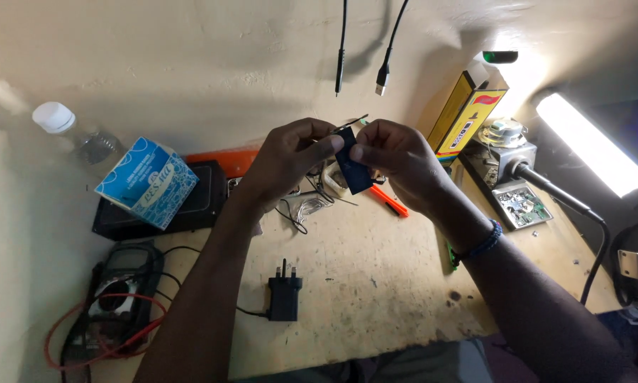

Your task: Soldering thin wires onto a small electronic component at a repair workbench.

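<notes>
A small dark blue rectangular part (352, 169) sits in the upper middle of the frame, held above the worn wooden bench (375, 284) between both hands. The left hand (287, 159) comes in from the lower left with its fingers curled and its thumb and forefinger pinched on the part's upper left edge; a thin dark wire sticks out past its fingertips. The right hand (397, 159) comes in from the lower right, wrist ringed by a blue bracelet (478, 248), fingers closed on the part's right side. Below the hands the bench top is mostly bare, with only a black plug adapter (285, 294) lying at lower centre. The edges are crowded: a blue tissue box (148, 182) on a black case (191, 209) at the left, a multimeter (117, 284) with red leads at lower left, a yellow carton (468, 113) and a green circuit board (523, 206) at the right, under a lit lamp (592, 145). Two cables (386, 71) hang at the top. An orange-handled tool (390, 202) lies just under the hands.
</notes>
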